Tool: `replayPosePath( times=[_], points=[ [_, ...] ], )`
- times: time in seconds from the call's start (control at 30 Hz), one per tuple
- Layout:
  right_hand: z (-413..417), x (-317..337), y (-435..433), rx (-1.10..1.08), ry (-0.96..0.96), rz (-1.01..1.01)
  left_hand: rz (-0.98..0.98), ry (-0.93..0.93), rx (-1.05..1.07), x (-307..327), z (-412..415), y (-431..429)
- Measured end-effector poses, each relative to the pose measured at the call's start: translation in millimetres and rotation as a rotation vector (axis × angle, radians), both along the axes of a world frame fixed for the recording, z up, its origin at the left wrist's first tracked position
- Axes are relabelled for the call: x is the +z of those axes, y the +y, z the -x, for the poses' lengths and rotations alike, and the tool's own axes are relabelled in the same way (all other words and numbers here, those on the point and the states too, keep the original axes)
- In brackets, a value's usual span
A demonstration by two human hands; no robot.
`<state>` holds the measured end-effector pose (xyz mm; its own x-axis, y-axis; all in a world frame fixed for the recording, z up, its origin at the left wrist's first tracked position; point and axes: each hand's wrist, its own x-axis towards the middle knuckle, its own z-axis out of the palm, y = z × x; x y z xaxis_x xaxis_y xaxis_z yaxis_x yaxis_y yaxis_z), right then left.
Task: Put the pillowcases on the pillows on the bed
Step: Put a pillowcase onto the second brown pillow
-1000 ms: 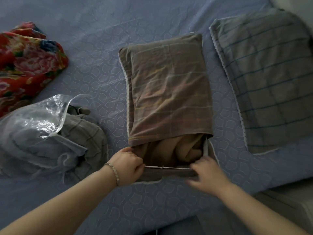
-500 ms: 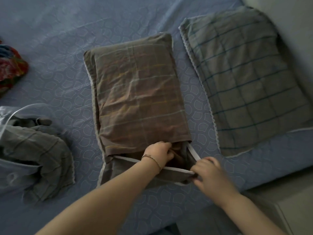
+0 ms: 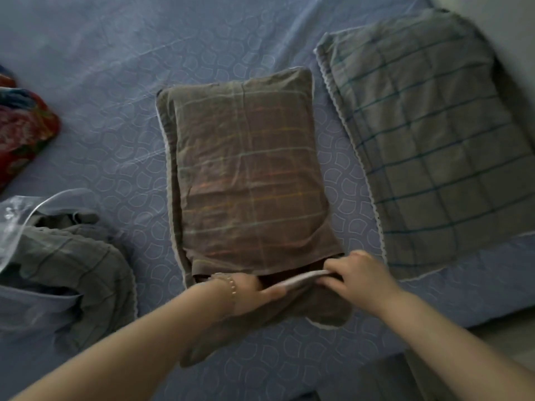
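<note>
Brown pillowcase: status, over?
Left hand, right hand both grip pillowcase hem. Case nearly on, open end loose. Grey pillow lies apart, right side; nothing blocking.

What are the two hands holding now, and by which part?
Both the left hand and the right hand grip the brown pillowcase by the pale hem of its open end.

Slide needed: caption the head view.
The left hand and right hand grip the brown pillowcase at its opening, on the bed.
</note>
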<state>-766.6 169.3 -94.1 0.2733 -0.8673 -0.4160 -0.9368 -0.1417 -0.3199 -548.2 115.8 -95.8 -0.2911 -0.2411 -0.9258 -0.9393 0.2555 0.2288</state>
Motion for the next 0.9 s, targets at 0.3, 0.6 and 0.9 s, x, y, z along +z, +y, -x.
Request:
replayPosePath(
  times=[0.3, 0.6, 0.9],
  points=[
    [-47.1, -58.9, -6.1, -1.195, -0.009, -0.08, 0.928, 0.539, 0.503, -23.4, -120.2, -7.5],
    [-207.5, -16.3, 17.0, -0.457, -0.416, -0.141, 0.152, 0.137, 1.478, -59.1, -140.7, -3.1],
    [-268.8, -15.5, -10.9, -0.646, -0.251, -0.156, 0.009, 0.285, 1.673, -47.1, -159.0, 2.8]
  ],
)
